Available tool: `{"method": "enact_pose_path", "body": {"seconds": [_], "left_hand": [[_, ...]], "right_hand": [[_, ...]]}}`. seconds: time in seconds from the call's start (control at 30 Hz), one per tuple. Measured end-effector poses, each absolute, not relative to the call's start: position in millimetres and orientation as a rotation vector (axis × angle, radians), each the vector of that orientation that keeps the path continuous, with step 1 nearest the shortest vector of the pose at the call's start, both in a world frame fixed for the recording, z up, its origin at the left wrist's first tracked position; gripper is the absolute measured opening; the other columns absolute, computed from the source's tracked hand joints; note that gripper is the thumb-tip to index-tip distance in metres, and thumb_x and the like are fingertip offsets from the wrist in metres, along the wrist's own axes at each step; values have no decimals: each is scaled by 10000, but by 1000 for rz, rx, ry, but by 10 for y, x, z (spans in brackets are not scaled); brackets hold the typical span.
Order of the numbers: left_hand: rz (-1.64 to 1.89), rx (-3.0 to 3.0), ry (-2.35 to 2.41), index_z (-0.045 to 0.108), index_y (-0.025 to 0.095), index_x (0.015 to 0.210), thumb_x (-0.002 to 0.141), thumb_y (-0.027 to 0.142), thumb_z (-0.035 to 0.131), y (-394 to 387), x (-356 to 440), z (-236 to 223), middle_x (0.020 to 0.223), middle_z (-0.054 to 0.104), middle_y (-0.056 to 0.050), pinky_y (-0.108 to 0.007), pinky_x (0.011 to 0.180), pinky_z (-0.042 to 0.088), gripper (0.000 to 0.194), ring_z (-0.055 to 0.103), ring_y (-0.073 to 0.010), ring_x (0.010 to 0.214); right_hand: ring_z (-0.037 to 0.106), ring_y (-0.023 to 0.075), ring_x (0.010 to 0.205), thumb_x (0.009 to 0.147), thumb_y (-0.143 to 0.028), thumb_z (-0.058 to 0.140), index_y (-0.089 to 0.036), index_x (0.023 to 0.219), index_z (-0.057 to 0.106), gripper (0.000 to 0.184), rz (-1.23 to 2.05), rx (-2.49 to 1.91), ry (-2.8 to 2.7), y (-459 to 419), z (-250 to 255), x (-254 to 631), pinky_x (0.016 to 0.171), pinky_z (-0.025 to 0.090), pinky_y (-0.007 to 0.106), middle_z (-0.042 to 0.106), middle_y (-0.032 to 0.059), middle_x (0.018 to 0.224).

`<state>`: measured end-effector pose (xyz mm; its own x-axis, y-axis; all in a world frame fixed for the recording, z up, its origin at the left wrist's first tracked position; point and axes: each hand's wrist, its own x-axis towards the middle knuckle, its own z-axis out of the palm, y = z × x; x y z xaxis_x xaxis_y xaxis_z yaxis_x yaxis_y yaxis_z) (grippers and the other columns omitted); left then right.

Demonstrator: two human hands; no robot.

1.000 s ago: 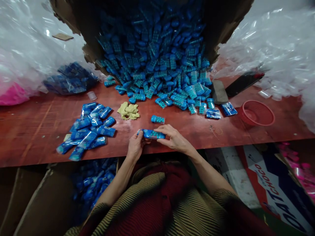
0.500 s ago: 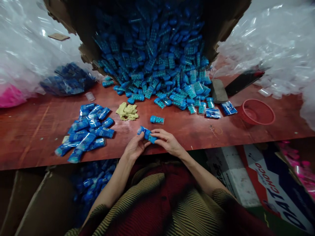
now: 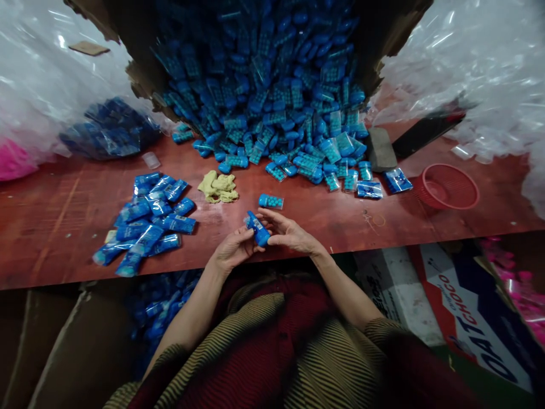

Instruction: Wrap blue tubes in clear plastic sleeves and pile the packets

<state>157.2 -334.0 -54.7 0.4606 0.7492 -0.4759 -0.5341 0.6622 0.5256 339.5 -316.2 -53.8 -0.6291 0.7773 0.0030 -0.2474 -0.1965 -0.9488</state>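
Note:
In front of my body, a small blue candy bottle [image 3: 259, 230] in a printed plastic sleeve is held at a slant between my hands. My left hand [image 3: 233, 249] grips it from the left with thumb and fingers. My right hand [image 3: 292, 234] is around its right side, thumb near the rounded blue end and fingers stretched over the top. Just beyond lies a clear bottle with a blue cap and turquoise candies [image 3: 271, 201], without a sleeve. To the left is a pile of sleeved blue bottles [image 3: 147, 224].
A torn cardboard box [image 3: 140, 74] spills many blue bottles [image 3: 272, 125] onto the red table [image 3: 323, 224]. A yellow-green cloth [image 3: 218, 187] lies left of centre. On the right are a grey block [image 3: 381, 149], blue packets [image 3: 369, 189] and a red basket [image 3: 449, 187]. Plastic bags [image 3: 468, 68] flank the box.
The bottle has turned steeper in my hands and its printed sleeve now faces up. My right fingers have stretched out and shifted over it. The view has moved slightly.

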Motion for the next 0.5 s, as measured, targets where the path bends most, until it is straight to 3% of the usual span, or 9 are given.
{"method": "enact_pose_path", "body": {"seconds": [0.1,0.27,0.5], "left_hand": [[799,333,752,624,129,1024,789,159,585,-3334,1586,-542,1003,693,-134,-282,601,541,241,673,-231,850],[821,341,742,627,138,1027,758,175,650,-3357,1630,-525,914,710,-103,-270,637,545,273,675,-185,763],[876,326,799,627,153,958,694,231,730,-3424,1721,-454,848,690,-51,-323,688,575,293,666,-169,733]], "right_hand": [[476,197,1201,713,-280,717,-305,1358,410,715,1916,-623,-1364,-3153,-535,3389,984,424,355,417,43,1418],[410,213,1280,689,-360,738,-300,1368,394,764,1908,-629,-1334,-3141,-586,3381,1052,359,387,393,50,1439],[469,200,1220,722,-358,707,-287,1361,406,709,1904,-647,-1315,-3154,-569,3403,1043,367,381,470,52,1367]]}}
